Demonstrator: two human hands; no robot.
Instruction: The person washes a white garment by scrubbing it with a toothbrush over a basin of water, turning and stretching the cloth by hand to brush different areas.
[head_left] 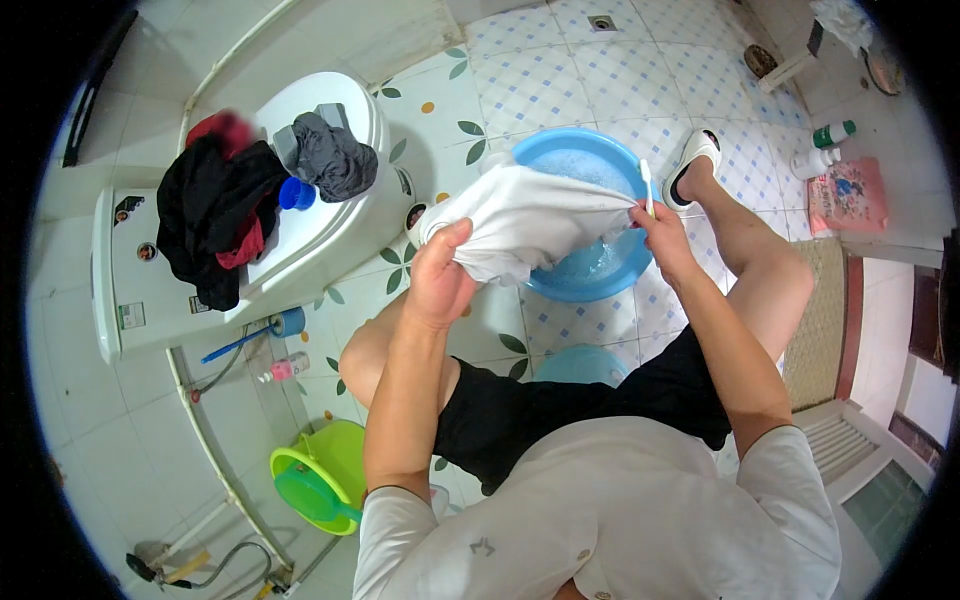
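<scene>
Left hand [443, 275]: fingers grip one end of a white cloth [540, 215]. Right hand [665, 240]: fingers pinch the other end with a slim white tool [647, 188], probably keeping the cloth taut. It spans a sudsy blue basin [632, 272], likely catching drips. Far left, dark clothes [208, 215] lie on a toilet lid [295, 95].

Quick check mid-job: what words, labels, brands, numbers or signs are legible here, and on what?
No text is legible.
Stickers on the toilet tank: too small.
Green-and-white bottle: label too small.
Pink bag: print blurred.
Pink bottle: label too small.
Shirt: an angular mark, no readable word.
</scene>
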